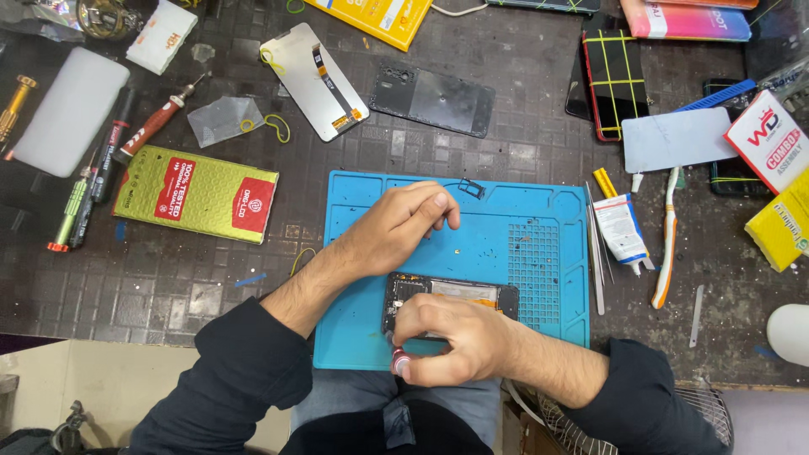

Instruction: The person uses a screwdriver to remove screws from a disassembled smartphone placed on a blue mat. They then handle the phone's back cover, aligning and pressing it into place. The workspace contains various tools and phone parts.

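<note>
Phone (pixel 451 295), flat and opened, lies on a blue rubber mat (pixel 522 244); right hand (pixel 451 341) pinches a small red-tipped screwdriver (pixel 399 361) at its near edge, left hand (pixel 396 227) curled, holding nothing visible.

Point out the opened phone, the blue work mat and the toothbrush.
opened phone (pixel 459 292), head view, exposed inner board.
blue work mat (pixel 522 244), head view, bare grid area.
toothbrush (pixel 666 244), head view, mid-handle.

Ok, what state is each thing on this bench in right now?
Opened phone: back off, lying flat on blue mat.
Right hand: gripping a small screwdriver.
Left hand: fingers curled down on mat.
Glue tube: capped, lying flat.
Rear cover: detached, lying off mat.
</note>
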